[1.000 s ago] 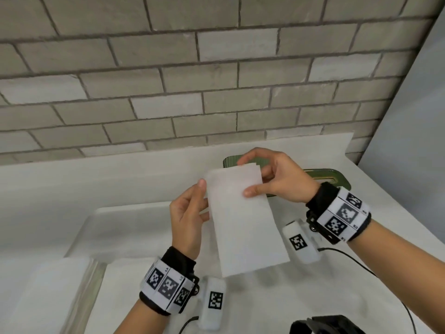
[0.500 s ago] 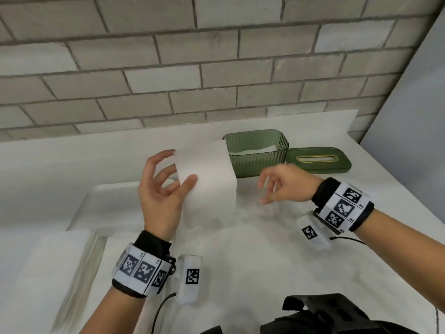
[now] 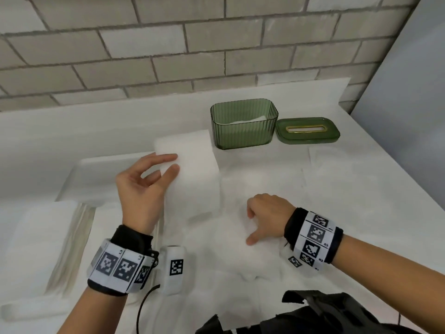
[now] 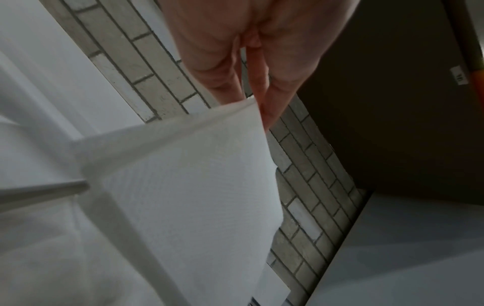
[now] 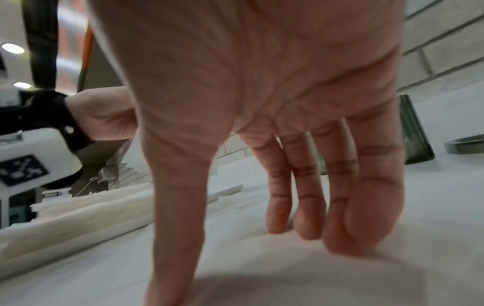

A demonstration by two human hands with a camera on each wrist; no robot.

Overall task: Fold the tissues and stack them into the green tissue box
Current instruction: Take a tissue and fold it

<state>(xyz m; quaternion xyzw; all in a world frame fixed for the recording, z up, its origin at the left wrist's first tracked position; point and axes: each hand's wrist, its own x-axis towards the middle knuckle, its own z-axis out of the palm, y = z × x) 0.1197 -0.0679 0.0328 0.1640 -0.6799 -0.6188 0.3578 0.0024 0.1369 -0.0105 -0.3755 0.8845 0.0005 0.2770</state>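
While pinched by left hand point(image 3: 142, 186), folded tissue point(image 3: 192, 174), white, rectangular, hanging upright

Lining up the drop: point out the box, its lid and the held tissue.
box point(image 3: 243, 133), head view, front wall.
lid point(image 3: 310, 137), head view, front rim.
tissue point(image 3: 195, 169), head view, middle of the sheet.

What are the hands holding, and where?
Left hand pinches the folded white tissue at its left edge; right hand holds nothing.
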